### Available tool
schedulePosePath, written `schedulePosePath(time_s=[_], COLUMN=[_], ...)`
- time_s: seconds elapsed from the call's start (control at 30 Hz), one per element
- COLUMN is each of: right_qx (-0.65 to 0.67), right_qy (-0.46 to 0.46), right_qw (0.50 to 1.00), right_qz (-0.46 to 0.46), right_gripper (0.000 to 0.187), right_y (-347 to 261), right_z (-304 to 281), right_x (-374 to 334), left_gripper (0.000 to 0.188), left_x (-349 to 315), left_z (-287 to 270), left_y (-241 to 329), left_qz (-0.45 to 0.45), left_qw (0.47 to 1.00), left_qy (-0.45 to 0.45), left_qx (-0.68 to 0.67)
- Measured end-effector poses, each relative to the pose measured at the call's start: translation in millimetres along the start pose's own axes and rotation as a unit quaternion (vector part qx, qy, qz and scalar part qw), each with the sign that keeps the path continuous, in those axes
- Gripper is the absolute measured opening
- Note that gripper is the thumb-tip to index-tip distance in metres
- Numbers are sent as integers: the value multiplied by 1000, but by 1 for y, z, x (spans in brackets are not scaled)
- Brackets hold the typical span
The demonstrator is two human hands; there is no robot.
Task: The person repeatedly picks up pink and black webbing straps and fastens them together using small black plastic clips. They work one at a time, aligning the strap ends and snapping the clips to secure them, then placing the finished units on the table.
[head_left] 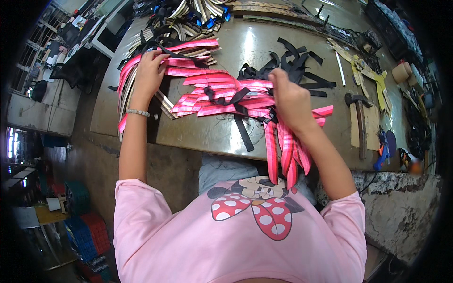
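Work looks partway: left hand (149,75) curled over pink straps (198,44), right hand (293,100) half-closed, both grips unclear, and loose black straps (295,70) beyond the right apparently left.

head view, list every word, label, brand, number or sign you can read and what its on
None can be read.
Small pale tag among the pink straps: too small and blurred to read.
Pink shirt: a cartoon print with a polka-dot bow, no lettering visible.
Background: any print there is too small or blurred to make out.
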State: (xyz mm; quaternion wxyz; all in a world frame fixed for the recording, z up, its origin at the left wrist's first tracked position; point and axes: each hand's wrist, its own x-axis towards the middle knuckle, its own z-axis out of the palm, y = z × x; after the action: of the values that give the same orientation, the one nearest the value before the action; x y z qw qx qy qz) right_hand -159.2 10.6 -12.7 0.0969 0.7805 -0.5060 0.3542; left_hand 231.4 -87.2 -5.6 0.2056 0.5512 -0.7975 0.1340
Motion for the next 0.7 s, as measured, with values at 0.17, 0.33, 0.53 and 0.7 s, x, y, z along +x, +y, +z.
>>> schedulePosePath(time_s=[0.17, 0.33, 0.53, 0.7], right_qx=[207, 197, 107, -72], right_qy=[-9, -90, 29, 63], right_qw=[938, 877, 906, 927], right_qz=[277, 428, 409, 363], right_gripper=[23, 28, 24, 23], right_y=[47, 70, 82, 156], right_z=[-48, -45, -68, -96], right_x=[-1, -14, -40, -58], left_gripper=[46, 41, 24, 21], left_x=[10, 6, 1, -31], left_z=[-28, -8, 9, -30], left_y=[76, 206, 246, 244], left_qz=[-58, 114, 72, 52], left_qw=[990, 920, 952, 962], left_qy=[123, -55, -84, -100], left_qx=[44, -371, -287, -247])
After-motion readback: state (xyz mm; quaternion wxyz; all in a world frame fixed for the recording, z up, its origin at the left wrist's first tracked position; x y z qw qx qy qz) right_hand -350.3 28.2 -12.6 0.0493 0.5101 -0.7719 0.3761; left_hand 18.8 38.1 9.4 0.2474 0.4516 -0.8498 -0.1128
